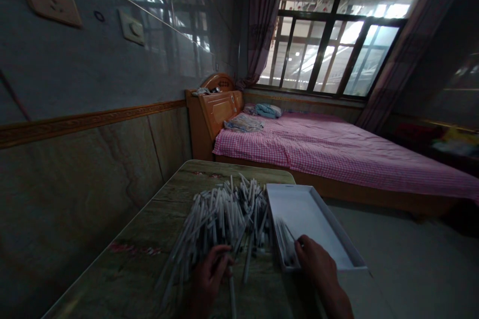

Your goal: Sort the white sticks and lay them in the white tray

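A loose heap of thin white pen-like sticks (224, 214), several with dark ends, lies on the table. My left hand (211, 276) is at the near side of the heap, its fingers curled in a pinch around a white stick (232, 291) that points toward me. To the right, a shallow white box (305, 209) holds a small bundle of the same sticks (283, 239) along its left wall. My right hand (318, 264) reaches over the box's near edge, thumb and fingers closed at a thin stick by the bundle. Blur hides the fingertips' exact grip.
The wood-patterned table (149, 229) stands close to the tiled wall (93, 164) on the left. Beyond it is a bed with a pink checked sheet (318, 144) and a wooden headboard (220, 109). The box overhangs the table's right side, above the floor (404, 249).
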A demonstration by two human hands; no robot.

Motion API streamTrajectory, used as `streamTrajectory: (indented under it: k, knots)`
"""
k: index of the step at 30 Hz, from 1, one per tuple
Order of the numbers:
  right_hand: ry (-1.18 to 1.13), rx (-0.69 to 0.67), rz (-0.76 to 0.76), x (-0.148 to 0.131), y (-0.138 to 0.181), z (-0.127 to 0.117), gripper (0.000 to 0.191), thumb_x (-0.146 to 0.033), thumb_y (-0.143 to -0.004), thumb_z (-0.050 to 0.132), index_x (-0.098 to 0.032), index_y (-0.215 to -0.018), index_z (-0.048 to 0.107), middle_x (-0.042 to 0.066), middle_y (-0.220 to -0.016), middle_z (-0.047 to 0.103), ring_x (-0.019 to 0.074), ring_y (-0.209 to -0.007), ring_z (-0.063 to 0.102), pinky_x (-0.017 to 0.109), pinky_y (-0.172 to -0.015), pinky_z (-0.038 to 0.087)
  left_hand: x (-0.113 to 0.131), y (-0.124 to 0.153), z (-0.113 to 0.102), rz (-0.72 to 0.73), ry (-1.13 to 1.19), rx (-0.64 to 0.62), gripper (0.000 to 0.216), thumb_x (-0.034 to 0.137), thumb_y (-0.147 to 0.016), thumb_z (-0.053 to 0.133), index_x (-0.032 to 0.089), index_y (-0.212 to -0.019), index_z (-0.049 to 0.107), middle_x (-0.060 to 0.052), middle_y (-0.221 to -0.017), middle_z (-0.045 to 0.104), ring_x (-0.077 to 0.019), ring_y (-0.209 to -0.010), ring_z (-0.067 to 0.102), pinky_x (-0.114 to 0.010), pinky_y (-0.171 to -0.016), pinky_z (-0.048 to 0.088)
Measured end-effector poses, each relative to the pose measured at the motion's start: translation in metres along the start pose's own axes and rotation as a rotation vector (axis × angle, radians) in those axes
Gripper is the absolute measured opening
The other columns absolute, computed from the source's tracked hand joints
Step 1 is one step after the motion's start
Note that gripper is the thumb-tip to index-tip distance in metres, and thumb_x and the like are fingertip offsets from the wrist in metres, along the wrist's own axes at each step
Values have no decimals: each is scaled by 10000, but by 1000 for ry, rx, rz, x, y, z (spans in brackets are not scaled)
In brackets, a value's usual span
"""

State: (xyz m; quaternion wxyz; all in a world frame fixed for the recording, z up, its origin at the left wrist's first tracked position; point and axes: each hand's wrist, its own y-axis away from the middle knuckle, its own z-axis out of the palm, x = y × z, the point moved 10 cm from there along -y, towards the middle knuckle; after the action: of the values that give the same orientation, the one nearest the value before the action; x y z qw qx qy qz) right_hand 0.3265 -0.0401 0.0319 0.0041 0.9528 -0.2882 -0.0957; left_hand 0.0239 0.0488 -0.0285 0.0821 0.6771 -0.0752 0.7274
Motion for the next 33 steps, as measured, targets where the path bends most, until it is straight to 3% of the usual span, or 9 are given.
streamTrajectory:
  k: [7, 13, 17, 21, 26, 30, 33]
  knots:
    - [-58, -17, -31, -7, 3, 6, 260, -317, -961, 424, -241, -1021, 666, 58, -961, 759, 198, -878, 708, 249, -614, 402, -6, 0, -1, -31, -25, -8, 512, 657, -687, 693, 195, -905, 713, -49, -725, 735, -196, -611, 667, -288, -585, 540]
    - [-54, -50, -87, -12, 1, 11, 224, -259, -935, 455, -238, -948, 678, 37, -984, 743, 186, -882, 693, 239, -615, 380, -8, 0, 1, -50, -42, -20, 498, 650, -699, 676, 198, -904, 713, -50, -737, 735, -207, -642, 676, -298, -623, 546]
    - [-58, 42, -113, -16, 1, 2, 242, -268, -948, 437, -234, -998, 672, 50, -1006, 722, 191, -892, 678, 244, -613, 380, -3, 0, 3, -32, -40, -14, 455, 626, -700, 685, 202, -862, 717, -45, -702, 721, -192, -597, 656, -283, -583, 526]
    - [-116, 113, -229, -50, 15, -10, 235, -238, -945, 449, -241, -1007, 675, 42, -1027, 701, 168, -882, 670, 229, -649, 404, -1, -1, 6, -3, -60, -29, 406, 586, -720, 684, 201, -842, 723, -42, -671, 708, -179, -563, 634, -267, -552, 499]
    - [-32, 12, -439, -110, 41, 9, 244, -104, -888, 487, -240, -972, 672, 33, -988, 697, 175, -898, 663, 225, -677, 413, 1, 0, 6, 21, -88, -47, 373, 552, -782, 637, 204, -886, 722, -43, -704, 720, -187, -604, 647, -266, -578, 495]
    - [102, -29, -470, -130, 43, 28, 317, -30, -848, 497, -212, -1039, 673, 84, -1044, 697, 203, -912, 667, 244, -679, 423, 4, 2, 6, 19, -90, -36, 346, 520, -789, 640, 205, -900, 727, -44, -707, 721, -187, -600, 642, -260, -567, 478]
    - [145, -41, -468, -137, 38, 35, 308, -36, -870, 476, -199, -1046, 667, 100, -1068, 684, 202, -906, 672, 246, -666, 422, 14, 9, 15, 106, -172, -132, 263, 444, -806, 641, 215, -885, 745, -30, -666, 710, -165, -579, 616, -241, -562, 448]
